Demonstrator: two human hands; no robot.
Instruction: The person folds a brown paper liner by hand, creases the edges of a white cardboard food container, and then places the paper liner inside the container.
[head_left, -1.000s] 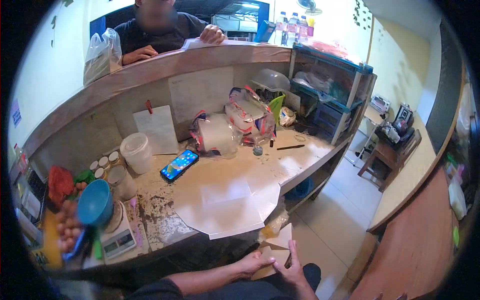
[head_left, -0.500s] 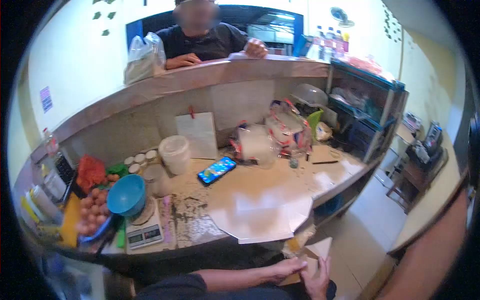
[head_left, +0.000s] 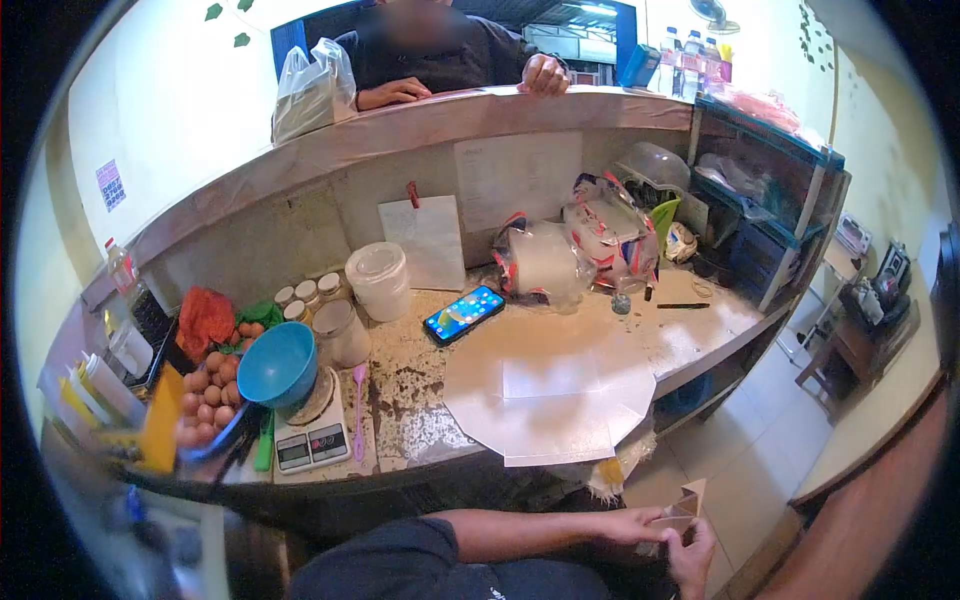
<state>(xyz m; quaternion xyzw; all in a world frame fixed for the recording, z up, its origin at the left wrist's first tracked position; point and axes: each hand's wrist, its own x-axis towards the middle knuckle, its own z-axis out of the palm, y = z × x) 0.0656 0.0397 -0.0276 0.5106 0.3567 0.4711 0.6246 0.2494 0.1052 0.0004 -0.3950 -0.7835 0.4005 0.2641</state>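
Below the counter's front edge, at the bottom of the head view, my left hand pinches one side of a small folded piece of card. My right hand grips the same card from the right, thumb toward its lower edge. The card is pale, with a pointed corner sticking up; fingers cover much of it. Just above my hands, a flat unfolded white cardboard box sheet lies on the counter, its front edge overhanging slightly. A frayed yellowish sack or wrapper hangs beneath that sheet.
On the counter are a smartphone, a kitchen scale, a blue bowl, eggs, a white tub and plastic-wrapped packs. A person leans on the ledge behind, beside a plastic bag.
My view has shifted, so the counter sits higher and further right in it. Both hands still hold the card, which now shows a narrower side.
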